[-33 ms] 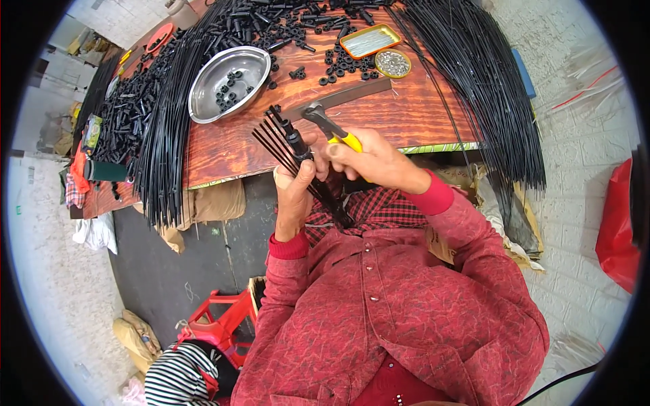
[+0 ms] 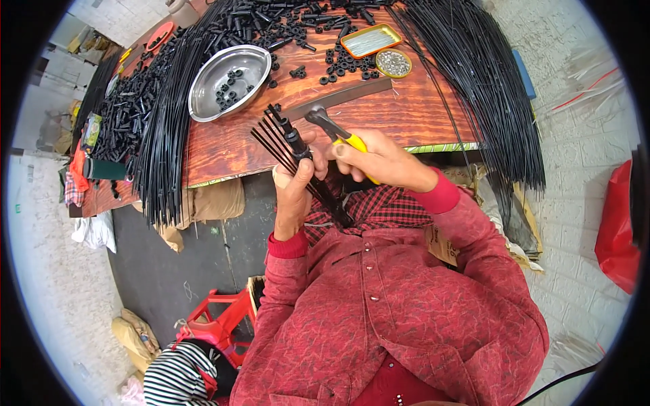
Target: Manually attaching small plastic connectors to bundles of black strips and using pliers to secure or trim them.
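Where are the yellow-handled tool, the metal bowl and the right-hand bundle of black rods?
Yellow-handled tool [image 2: 334, 127]: head view, on its dark shank.
Metal bowl [image 2: 207, 80]: head view, on its bare inner wall.
Bundle of black rods [image 2: 482, 84]: head view, about midway along.

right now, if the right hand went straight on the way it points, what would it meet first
Likely the left hand, wrapped around the black rods, just ahead of the right hand; depth is unclear here.

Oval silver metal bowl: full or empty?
Neither; partly filled. The oval silver metal bowl holds scattered small black ring-shaped parts, with much of its shiny inner surface left bare.
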A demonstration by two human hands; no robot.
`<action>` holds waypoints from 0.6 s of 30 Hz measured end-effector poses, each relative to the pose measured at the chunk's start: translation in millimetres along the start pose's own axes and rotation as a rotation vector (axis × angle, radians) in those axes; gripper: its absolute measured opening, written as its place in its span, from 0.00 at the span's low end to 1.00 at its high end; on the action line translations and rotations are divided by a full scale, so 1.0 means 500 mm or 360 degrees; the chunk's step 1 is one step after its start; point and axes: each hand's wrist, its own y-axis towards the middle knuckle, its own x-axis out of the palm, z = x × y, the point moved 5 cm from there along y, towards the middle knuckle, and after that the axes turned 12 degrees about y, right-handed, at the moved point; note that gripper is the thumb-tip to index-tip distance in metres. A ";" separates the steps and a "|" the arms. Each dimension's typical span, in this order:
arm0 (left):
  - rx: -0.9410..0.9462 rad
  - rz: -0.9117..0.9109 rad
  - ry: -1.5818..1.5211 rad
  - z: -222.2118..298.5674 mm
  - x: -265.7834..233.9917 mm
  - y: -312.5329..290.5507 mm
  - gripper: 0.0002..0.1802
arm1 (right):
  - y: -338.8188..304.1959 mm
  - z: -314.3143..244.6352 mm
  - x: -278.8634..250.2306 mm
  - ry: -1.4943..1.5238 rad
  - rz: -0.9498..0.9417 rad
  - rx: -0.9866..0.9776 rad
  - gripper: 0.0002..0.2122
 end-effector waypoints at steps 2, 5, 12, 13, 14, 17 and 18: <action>0.0043 -0.0004 -0.0097 0.003 -0.005 0.004 0.30 | -0.018 0.001 -0.021 -0.0057 -0.0086 0.0059 0.14; 0.0043 -0.0018 -0.0055 0.003 -0.010 0.004 0.30 | -0.045 -0.001 -0.031 -0.0494 -0.0320 0.0326 0.15; -0.0019 0.0000 0.0064 -0.009 -0.009 0.000 0.27 | -0.039 -0.021 -0.029 -0.0486 -0.0468 0.0273 0.14; 0.0006 0.0003 0.0068 -0.003 -0.004 0.000 0.27 | -0.036 -0.020 -0.029 -0.0548 -0.0502 0.0263 0.13; 0.0006 0.0002 0.0072 -0.003 -0.006 0.000 0.27 | -0.033 -0.018 -0.030 -0.0610 -0.0537 0.0253 0.13; -0.0015 0.0024 0.0078 -0.007 -0.010 -0.001 0.27 | -0.027 -0.019 -0.029 -0.0718 -0.0672 0.0114 0.13; -0.0005 0.0017 0.0079 -0.006 -0.008 -0.002 0.27 | -0.027 -0.019 -0.027 -0.0715 -0.0672 0.0114 0.13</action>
